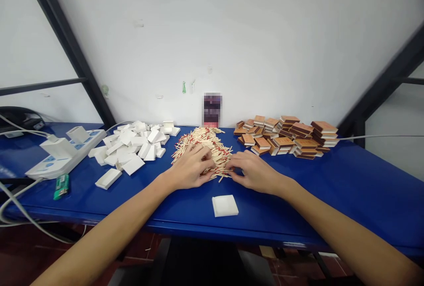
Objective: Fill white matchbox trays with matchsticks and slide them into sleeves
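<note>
— Where are the matchsticks [205,144] in all this?

— In a loose pile right under the fingers and running on beyond the fingertips, red heads pointing every way. The left hand [190,169] lies on the near left edge of it, and the right hand [253,172] comes in at the near right edge.

— Are the fingers gripping anything?

— I can't tell. The left fingers are slightly spread and curled down onto the sticks. The right fingertips are tucked into the fringe of the pile. Whether either hand has a bunch pinched is hidden from here.

— Which step is this, then?

— Gathering, I'd say: raking sticks together from both sides. One open white tray [225,205] lies behind the knuckles, near the wrists, and it looks empty.

— And what does the next move call for?

— A modest bunch, squared so the sticks lie parallel, or they'd jam across that tray.

— And further out?

— A heap of white trays [132,144] lies off past the left hand, and stacked brown boxes [288,138] past the right, all on the blue table [364,189]. Far left there's a power strip [62,151] and a green lighter [61,186].
</note>
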The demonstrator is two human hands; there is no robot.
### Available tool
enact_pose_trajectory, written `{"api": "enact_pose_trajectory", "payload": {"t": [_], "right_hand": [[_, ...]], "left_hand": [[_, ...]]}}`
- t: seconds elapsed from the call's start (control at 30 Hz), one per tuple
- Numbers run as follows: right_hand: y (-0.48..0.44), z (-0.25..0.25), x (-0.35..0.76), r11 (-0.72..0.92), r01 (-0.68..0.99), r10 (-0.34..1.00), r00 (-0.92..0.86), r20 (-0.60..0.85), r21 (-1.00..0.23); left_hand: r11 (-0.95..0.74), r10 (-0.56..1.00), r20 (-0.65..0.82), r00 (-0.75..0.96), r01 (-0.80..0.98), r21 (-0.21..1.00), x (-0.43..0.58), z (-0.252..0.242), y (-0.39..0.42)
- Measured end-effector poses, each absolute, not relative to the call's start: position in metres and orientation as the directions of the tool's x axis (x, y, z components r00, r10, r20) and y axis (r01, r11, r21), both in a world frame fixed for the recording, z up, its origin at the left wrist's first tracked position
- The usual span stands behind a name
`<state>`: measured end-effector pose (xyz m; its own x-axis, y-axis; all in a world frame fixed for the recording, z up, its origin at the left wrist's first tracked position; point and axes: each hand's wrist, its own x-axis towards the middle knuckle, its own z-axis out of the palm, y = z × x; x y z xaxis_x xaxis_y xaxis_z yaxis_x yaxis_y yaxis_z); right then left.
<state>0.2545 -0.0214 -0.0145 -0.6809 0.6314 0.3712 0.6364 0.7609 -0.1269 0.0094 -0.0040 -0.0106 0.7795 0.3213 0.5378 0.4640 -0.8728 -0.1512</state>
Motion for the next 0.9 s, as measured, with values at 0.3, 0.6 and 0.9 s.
{"api": "enact_pose_trajectory", "payload": {"t": [0.3, 0.6, 0.9], "right_hand": [[-0.030, -0.012, 0.247, 0.773, 0.610, 0.632, -0.716, 0.297, -0.176], [-0.029, -0.016, 0.246, 0.777, 0.608, 0.627, -0.726, 0.283, -0.163], [-0.030, -0.017, 0.244, 0.808, 0.576, 0.577, -0.730, 0.367, -0.123]], "left_hand": [[-0.873, 0.302, 0.550, 0.779, 0.457, -0.167, 0.008, -0.013, 0.000], [-0.886, 0.292, 0.542, 0.788, 0.436, -0.156, 0.010, -0.010, -0.005], [-0.849, 0.212, 0.711, 0.670, 0.486, -0.205, 0.011, -0.005, -0.008]]}}
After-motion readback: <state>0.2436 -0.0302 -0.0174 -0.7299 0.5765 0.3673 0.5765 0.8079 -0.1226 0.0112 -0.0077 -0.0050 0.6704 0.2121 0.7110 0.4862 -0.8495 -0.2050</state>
